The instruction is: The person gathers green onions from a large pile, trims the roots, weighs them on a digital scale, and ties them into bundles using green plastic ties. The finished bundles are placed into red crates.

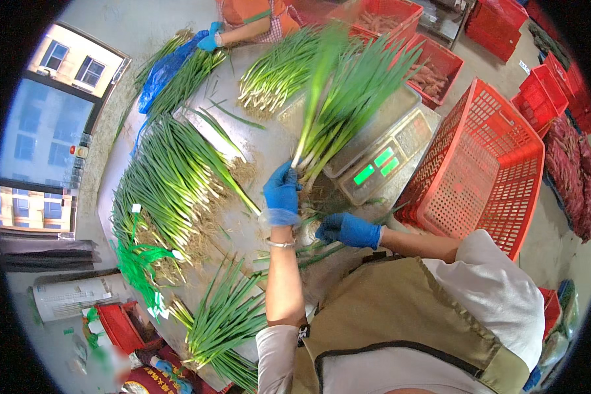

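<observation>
My left hand (pixel 281 193), in a blue glove, grips a spring onion (pixel 301 140) near its white base, with the leaves pointing away from me and blurred. Beside it a bunch of spring onions (pixel 347 111) lies across the platform of a digital scale (pixel 399 145) with lit green displays. Low over the near side of the metal table (pixel 248 236) is my right hand (pixel 347 230), also gloved in blue, fingers curled. Loose leaves lie around it; whether it holds anything is hidden. A long row of spring onions (pixel 172 170) lies to the left, roots towards me.
A red plastic crate (pixel 477 167) stands at the right. Across the table a co-worker's gloved hands (pixel 209 40) touch a blue plastic bag (pixel 165 71). More spring onions (pixel 280 71) lie at the far side and others (pixel 226 315) near left, by green ties (pixel 143 261).
</observation>
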The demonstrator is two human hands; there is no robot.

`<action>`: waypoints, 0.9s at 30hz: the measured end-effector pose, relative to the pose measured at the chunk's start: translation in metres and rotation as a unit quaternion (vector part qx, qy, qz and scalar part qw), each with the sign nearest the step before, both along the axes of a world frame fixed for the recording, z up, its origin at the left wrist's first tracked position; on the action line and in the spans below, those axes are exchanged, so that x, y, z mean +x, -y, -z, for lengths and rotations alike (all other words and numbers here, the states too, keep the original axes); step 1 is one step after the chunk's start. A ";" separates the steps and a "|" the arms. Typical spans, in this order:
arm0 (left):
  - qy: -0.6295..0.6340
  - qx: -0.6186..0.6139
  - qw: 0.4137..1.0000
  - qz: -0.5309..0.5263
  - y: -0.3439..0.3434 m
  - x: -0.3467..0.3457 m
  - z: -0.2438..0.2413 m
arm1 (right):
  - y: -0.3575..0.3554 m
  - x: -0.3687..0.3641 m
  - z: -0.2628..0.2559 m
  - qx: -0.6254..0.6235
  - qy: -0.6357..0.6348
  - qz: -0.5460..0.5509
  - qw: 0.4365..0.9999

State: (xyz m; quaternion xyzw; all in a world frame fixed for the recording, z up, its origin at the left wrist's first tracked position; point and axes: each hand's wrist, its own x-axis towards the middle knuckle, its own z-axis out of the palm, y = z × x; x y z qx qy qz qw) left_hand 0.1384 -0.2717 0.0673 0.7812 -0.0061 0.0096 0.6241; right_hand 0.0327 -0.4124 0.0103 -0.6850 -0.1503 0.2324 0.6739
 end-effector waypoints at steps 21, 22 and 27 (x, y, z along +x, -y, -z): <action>0.145 0.140 0.963 -0.177 -0.011 -0.042 0.003 | 0.052 0.022 -0.041 -0.007 -0.051 -0.004 0.999; 0.134 0.129 0.964 -0.188 -0.015 -0.044 0.006 | 0.060 0.037 -0.059 -0.009 -0.063 0.005 0.998; 0.075 0.137 0.970 -0.187 -0.009 -0.056 -0.011 | 0.124 0.157 -0.089 0.027 0.056 0.109 0.992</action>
